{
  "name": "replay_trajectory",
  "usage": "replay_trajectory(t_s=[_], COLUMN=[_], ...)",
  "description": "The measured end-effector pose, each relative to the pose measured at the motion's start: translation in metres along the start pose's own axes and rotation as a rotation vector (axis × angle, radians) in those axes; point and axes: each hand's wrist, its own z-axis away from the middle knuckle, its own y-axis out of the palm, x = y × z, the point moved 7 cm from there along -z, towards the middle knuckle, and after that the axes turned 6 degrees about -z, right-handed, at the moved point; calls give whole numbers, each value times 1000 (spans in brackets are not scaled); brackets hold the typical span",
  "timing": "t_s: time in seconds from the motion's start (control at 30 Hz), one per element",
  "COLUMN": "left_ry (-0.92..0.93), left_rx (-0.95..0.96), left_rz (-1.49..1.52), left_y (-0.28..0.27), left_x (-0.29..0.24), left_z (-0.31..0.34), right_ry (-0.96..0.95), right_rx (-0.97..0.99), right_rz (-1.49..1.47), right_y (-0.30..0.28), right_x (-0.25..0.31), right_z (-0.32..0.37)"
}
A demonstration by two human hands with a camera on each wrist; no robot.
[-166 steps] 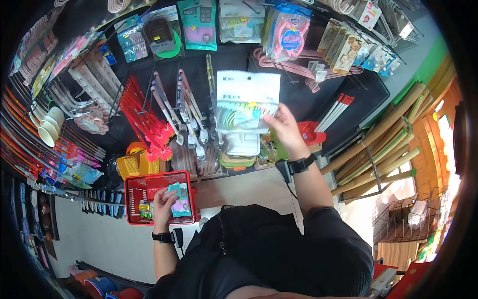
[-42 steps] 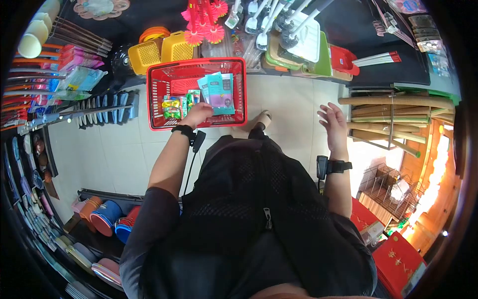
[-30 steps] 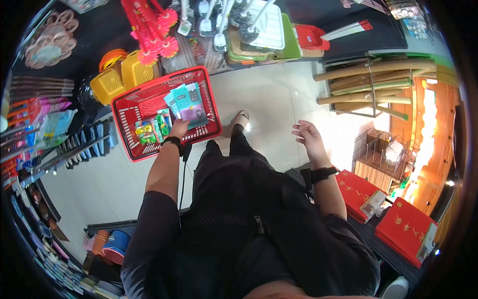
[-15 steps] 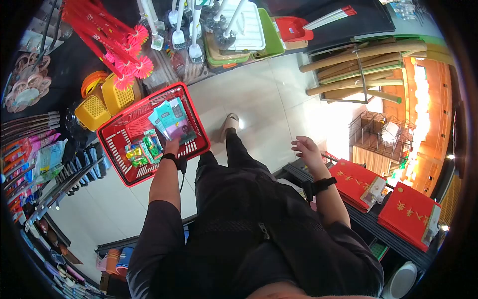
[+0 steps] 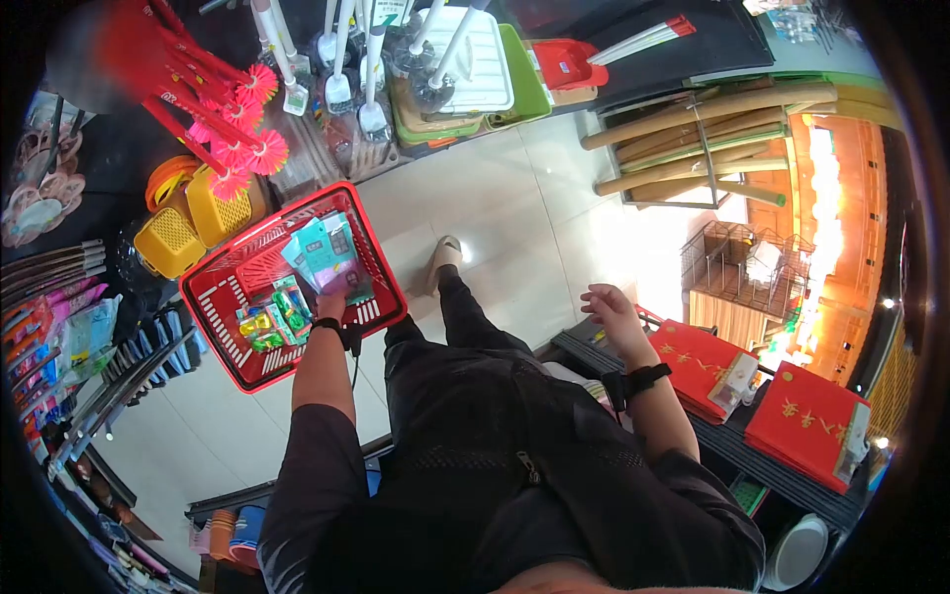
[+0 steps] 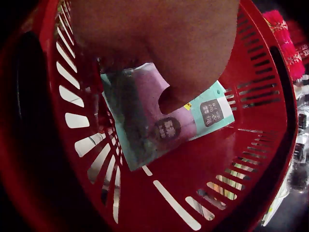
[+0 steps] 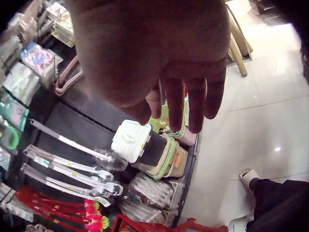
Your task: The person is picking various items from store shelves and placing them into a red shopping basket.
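My left hand (image 5: 331, 305) is over the inside of a red shopping basket (image 5: 218, 358), right at the lower end of a teal-and-pink packet (image 5: 341, 275). In the left wrist view the thumb overlaps the face of that packet (image 6: 181, 126), and the other fingers are hidden, so I cannot tell what they grip. Small packs with green and yellow items (image 5: 272, 315) lie beside the packets in the basket. Held out to the right, my right hand (image 5: 614, 312) is empty; its fingers (image 7: 195, 104) hang loosely extended in the right wrist view.
Yellow baskets (image 5: 170, 243) and red-handled brushes (image 5: 233, 148) crowd the shelf edge behind the red basket. White-lidded bins (image 5: 475, 64) stand farther along. Rolled mats (image 5: 693, 148) sit in a rack to the right. Red folders (image 5: 807, 426) lie on a low shelf near my right arm.
The white, clear-fronted packet held up by my right hand 5.5 seconds ago is gone from that hand, which has lowered. The view has turned; my left hand has stayed over the basket.
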Motion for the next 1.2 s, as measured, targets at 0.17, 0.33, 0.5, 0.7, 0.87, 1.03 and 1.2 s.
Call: replay_trajectory(t_s=[0.17,0.33,0.5,0.7,0.87,1.03,1.2], left_ry=[16,113,170,384,484,624,791], left_rx=[-191,22,48,-46,-4,-5,102], left_rz=[-180,-53,-12,-141,83,101,242], left_y=[-6,-6,-1,-31,-69,-99,-111], left_x=[34,-33,-62,-37,-61,-65,-108], left_z=[-53,32,66,42,127,173,276], right_ry=[-20,-54,-66,-164,-230,-316,-439], right_rx=[15,46,51,97,127,230,350], right_rz=[19,65,61,-8,-52,-83,-123], right_y=[6,12,17,37,60,87,122], right_x=[8,12,13,31,50,72,111], right_z=[-2,-4,-9,-12,-10,-7,11])
